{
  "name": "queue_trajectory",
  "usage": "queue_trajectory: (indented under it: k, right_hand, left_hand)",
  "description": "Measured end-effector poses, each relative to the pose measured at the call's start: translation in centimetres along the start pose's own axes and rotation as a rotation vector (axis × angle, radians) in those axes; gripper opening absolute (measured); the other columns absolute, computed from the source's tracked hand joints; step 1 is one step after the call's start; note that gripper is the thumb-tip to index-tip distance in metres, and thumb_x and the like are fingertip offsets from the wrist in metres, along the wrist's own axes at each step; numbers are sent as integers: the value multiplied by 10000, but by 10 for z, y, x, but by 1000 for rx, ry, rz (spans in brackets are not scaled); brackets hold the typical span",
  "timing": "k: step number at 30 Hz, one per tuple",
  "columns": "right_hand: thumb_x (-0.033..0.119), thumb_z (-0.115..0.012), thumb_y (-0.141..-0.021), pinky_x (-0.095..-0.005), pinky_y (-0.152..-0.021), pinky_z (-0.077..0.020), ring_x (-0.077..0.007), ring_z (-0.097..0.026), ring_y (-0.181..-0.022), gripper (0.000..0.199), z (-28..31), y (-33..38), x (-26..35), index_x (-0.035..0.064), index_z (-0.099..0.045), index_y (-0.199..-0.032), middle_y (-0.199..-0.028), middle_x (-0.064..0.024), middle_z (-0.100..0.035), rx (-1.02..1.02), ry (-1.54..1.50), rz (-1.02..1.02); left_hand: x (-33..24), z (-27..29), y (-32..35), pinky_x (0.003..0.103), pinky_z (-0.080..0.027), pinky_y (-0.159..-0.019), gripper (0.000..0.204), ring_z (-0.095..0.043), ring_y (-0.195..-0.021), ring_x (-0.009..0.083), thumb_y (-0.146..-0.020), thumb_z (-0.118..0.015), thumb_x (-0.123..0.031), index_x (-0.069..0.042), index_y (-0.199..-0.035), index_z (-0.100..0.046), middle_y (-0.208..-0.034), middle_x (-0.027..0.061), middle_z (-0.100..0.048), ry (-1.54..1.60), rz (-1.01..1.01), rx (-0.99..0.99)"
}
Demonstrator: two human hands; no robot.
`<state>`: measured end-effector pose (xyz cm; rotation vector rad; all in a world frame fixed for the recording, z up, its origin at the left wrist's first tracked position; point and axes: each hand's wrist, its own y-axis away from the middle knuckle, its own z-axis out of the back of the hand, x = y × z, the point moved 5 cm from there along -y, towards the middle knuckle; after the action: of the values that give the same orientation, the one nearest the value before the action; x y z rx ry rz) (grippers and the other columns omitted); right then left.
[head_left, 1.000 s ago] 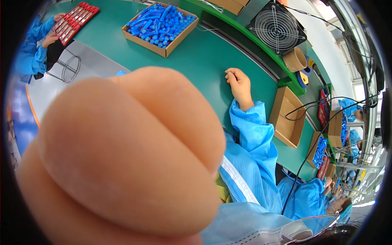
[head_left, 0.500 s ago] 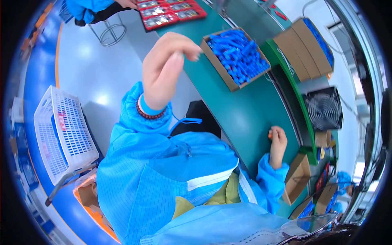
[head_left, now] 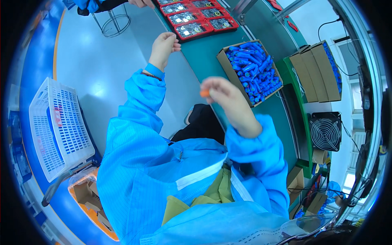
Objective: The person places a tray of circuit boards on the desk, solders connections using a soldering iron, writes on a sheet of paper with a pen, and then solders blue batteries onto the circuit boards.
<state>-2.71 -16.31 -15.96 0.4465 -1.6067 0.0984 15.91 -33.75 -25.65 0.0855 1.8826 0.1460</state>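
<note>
We note our right hand (head_left: pixel 222 94) just left of the cardboard box (head_left: pixel 228 66) of blue cylinders (head_left: pixel 252 67), nearer us, slightly blurred, fingertips gripping a small orange object (head_left: pixel 204 93). Farther left of the box, our left hand (head_left: pixel 164 48) curls just beside the red tray (head_left: pixel 225 30); whether it grips anything, we cannot tell.

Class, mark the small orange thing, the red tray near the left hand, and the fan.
Orange thing (head_left: pixel 205 93), head view: visible middle.
Red tray (head_left: pixel 210 25), head view: divider.
Fan (head_left: pixel 326 131), head view: grille centre.
</note>
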Motion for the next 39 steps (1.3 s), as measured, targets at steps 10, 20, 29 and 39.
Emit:
queue_trajectory:
  k: [10,20,29,39]
  right_hand:
    - [139,-512,-925,-428,-877,-484,-252,-519,-1016,321,14,-173,-9,-8,-433,-1199,-1128,-142,-485,-580,-422,-73]
    - [129,-570,-899,-284,-623,-470,-171,-513,-780,201,29,-215,-28,22,-523,-1063,-933,-101,-521,-598,-647,-149]
    - [28,-573,-826,-276,-500,-382,-128,-446,-647,132,27,-185,10,75,-451,-838,-748,-51,-456,-593,-421,-102]
    - [22,-518,-816,-230,-501,-340,-75,-438,-615,184,40,-84,28,107,-473,-972,-776,10,-491,-409,-181,-14]
  left_hand:
    - [-31,1,2,341,-487,-877,431,-558,-990,240,-925,-510,-157,55,-1279,-386,-1133,186,-522,62,13,63]
    - [-30,11,-36,392,-490,-880,408,-532,-1031,305,-923,-515,-188,23,-1244,-379,-1176,219,-469,457,114,54]
    - [-41,15,-98,491,-330,-1054,582,-436,-1212,352,-980,-317,-421,48,-1324,-311,-1349,223,-394,816,76,73]
    - [-34,45,-131,542,-324,-1046,588,-434,-1226,399,-946,-260,-445,-14,-1302,-442,-1354,198,-450,834,-51,-48]
